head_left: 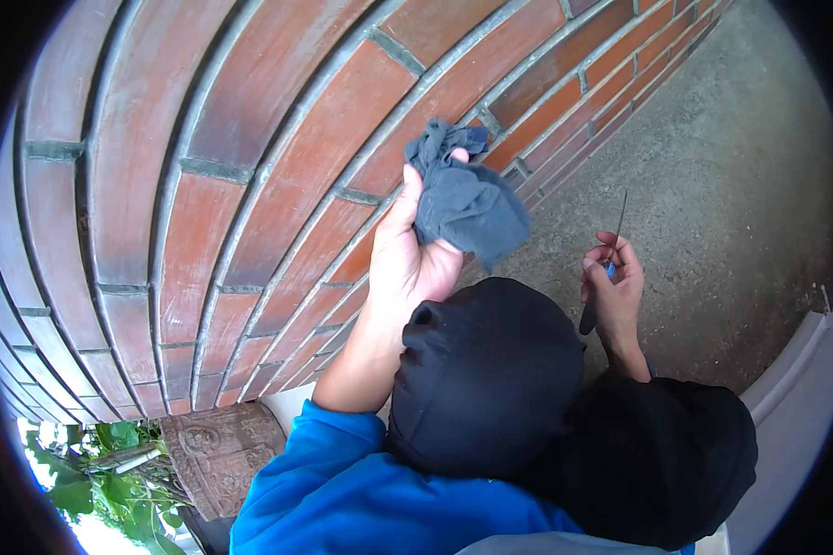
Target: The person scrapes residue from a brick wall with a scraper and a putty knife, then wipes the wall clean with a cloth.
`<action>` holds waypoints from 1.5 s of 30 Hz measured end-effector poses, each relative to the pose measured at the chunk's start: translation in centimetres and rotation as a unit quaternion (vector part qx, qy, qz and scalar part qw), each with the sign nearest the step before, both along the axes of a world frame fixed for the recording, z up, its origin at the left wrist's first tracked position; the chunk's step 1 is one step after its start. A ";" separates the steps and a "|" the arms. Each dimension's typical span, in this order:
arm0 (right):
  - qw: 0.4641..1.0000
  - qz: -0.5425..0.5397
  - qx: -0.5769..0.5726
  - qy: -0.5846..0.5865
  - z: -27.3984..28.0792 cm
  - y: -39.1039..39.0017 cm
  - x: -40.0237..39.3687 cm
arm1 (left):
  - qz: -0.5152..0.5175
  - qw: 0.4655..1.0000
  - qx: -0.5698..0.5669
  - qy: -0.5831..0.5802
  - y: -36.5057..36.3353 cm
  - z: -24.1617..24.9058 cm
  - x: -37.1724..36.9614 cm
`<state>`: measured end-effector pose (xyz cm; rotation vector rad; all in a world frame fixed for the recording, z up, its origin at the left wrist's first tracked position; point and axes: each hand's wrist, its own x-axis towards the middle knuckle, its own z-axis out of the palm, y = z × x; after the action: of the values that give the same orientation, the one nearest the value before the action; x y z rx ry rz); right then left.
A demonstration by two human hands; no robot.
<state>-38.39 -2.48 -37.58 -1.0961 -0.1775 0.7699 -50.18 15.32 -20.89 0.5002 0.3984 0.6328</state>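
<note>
My left hand [416, 259] is closed around a crumpled dark grey cloth [472, 208], held up in front of the brick wall [315, 139]. Part of the cloth bunches above my thumb and the rest spreads over my fingers. Lower and to the right, my right hand [617, 291] grips a thin-bladed tool [622, 217] with a dark handle. Its narrow blade points away from me over the concrete floor, and a bit of blue shows between my fingers. The tool is apart from the wall.
My bent knees in black trousers [491, 379] fill the lower middle. Concrete floor [713, 185] runs along the foot of the wall. A carved brown planter [227, 453] and green leaves [116, 490] stand at lower left. A white ledge [796, 370] edges the right side.
</note>
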 end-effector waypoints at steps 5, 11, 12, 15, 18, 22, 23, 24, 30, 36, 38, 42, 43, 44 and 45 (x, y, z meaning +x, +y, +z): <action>1.000 -0.006 -0.011 -0.003 0.2 -0.1 0.0 | 0.029 0.999 -0.042 -0.016 -0.5 2.1 -4.2; 1.000 0.016 -0.007 0.020 0.1 -0.1 -0.1 | 0.079 0.987 -0.095 -0.100 -1.8 3.2 -8.8; 1.000 0.020 -0.004 0.023 0.1 -0.1 -0.1 | 0.072 0.991 -0.077 -0.086 -1.9 3.4 -7.7; 0.999 0.022 0.004 0.027 -0.2 0.1 -0.3 | 0.079 0.996 -0.037 -0.029 -1.1 3.4 -2.9; 0.999 0.010 0.010 0.028 0.0 -0.3 0.0 | -0.034 0.998 -0.024 -0.057 0.0 3.4 2.5; 1.000 -0.011 0.002 0.012 0.3 -0.8 0.7 | -0.068 0.997 0.036 -0.015 0.2 4.2 12.1; 1.000 -0.011 0.001 0.011 0.4 -0.8 0.7 | -0.051 0.997 0.054 0.011 -0.3 4.5 14.7; 1.000 -0.012 0.001 0.010 0.5 -0.9 0.8 | -0.035 0.998 0.045 0.013 -0.6 4.5 17.1; 1.000 -0.009 0.013 0.010 0.7 -0.8 0.6 | -0.040 0.998 0.044 0.026 -0.5 3.8 17.2; 1.000 -0.011 0.012 0.026 0.3 -1.2 1.0 | 0.012 0.998 -0.067 0.000 0.1 3.8 -0.9; 0.999 -0.009 0.012 0.034 0.2 -1.0 1.1 | 0.080 0.984 -0.158 -0.021 -1.1 5.0 -4.9; 0.999 0.003 0.023 0.045 0.2 -0.6 0.7 | 0.106 0.993 -0.037 0.044 -2.2 5.1 -5.6; 0.999 0.005 0.027 0.045 0.3 -0.4 0.6 | 0.105 0.992 -0.015 0.066 -1.8 4.9 -4.5; 0.999 0.009 0.026 0.043 0.4 -0.3 0.5 | 0.093 0.993 -0.031 0.063 -1.7 4.6 -3.2; 0.999 0.012 0.023 0.041 0.5 -0.3 0.4 | 0.064 0.995 -0.013 0.070 -1.5 4.2 -1.4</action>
<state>-37.97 -2.80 -37.09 -1.0180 -0.1378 0.8275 -51.56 13.82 -16.69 0.4990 0.5747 0.7176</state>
